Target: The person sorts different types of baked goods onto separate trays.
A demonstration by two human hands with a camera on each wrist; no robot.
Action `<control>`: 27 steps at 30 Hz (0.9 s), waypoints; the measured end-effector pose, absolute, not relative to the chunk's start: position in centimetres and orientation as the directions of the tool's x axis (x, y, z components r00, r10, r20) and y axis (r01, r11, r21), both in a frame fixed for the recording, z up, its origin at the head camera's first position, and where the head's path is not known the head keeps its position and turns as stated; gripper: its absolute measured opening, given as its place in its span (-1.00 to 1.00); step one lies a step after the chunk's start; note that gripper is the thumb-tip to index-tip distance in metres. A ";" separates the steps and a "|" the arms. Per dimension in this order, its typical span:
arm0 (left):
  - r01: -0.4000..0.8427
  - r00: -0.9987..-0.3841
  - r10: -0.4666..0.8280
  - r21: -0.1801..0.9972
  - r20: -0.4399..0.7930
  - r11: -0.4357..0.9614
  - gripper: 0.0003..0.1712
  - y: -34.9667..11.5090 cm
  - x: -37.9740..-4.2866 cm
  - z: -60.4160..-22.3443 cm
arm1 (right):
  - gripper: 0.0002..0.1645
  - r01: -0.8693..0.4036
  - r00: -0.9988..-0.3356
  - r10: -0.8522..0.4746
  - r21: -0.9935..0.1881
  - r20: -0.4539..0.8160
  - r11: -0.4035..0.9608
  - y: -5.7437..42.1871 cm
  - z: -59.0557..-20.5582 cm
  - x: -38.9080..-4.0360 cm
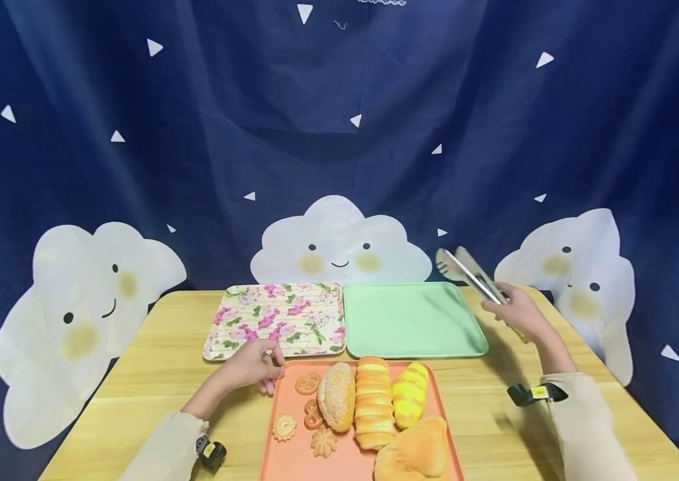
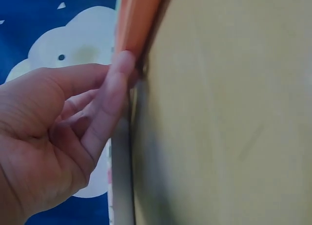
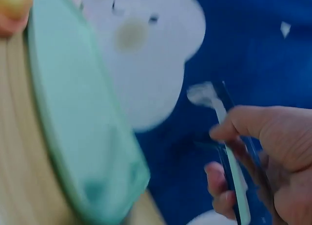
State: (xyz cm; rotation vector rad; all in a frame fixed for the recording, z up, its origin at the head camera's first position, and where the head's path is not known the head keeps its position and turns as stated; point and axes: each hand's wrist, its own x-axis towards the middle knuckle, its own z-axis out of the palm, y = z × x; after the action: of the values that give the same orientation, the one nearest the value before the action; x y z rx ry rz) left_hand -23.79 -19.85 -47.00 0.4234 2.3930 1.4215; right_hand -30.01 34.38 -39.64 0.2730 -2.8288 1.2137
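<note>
My left hand is at the far left corner of an orange tray. In the left wrist view, the thumb and fingertips pinch the rim of that orange tray. My right hand holds metal tongs above the table's right side, their tips apart and pointing up and left. Between the tongs' tips nothing is held. The right wrist view is blurred, but the fingers of the right hand wrap around the tongs.
On the orange tray lie a seeded bun, a long ridged bread, a yellow bread, a round bun and several cookies. Behind it stand a floral tray and a green tray, side by side on the wooden table.
</note>
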 end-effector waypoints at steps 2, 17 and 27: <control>0.095 -0.897 0.424 0.881 -0.126 0.463 -0.88 -20.0 -23.7 -47.0 | -0.25 -0.242 -0.969 -0.204 -0.711 0.140 0.660 32.8 -38.7 -29.6; 0.095 -0.871 0.475 0.905 -0.125 0.414 -0.86 -20.6 -24.3 -47.0 | -0.40 -0.783 -0.615 -0.759 -0.283 0.215 0.554 22.6 -32.7 -26.9; 0.097 -0.871 0.479 0.916 -0.111 0.388 -0.86 -20.5 -24.3 -47.3 | -0.38 -0.862 -0.411 -0.884 0.221 0.224 0.456 17.5 -31.4 -26.0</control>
State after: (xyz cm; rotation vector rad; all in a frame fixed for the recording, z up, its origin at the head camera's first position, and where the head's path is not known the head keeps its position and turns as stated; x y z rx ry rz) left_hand -24.33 -20.52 -47.33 0.4995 2.2947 1.4789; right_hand -26.01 17.49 -31.39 1.4897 -2.4032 -0.1019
